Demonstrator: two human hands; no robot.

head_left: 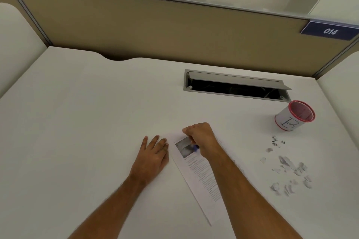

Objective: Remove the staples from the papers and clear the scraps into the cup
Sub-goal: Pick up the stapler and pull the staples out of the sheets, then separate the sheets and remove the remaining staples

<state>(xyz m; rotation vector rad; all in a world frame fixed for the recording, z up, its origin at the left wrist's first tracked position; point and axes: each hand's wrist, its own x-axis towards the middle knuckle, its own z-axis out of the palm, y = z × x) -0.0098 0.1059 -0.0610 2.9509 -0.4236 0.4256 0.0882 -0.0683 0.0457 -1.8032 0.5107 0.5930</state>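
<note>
Left hand [153, 153] lies flat, palm down, fingers straight and slightly spread, forearm bare and extended forward. Right hand [202, 138] sits just to the right of it and slightly ahead, fingers curled into a fist around a small blue-tipped tool [195, 146], knuckles up, forearm bare.

The left hand [154, 154] lies flat on the white tabletop [87, 112], fingers straight, their tips at the papers' [202, 176] left edge. Just right of it, the right hand [201, 137] is curled round a small blue-tipped tool [195, 146], pressed on the papers' top corner. Well right of that hand lie paper scraps [289, 170], and beyond them stands a red-rimmed cup [294, 116] marked "B".
</note>
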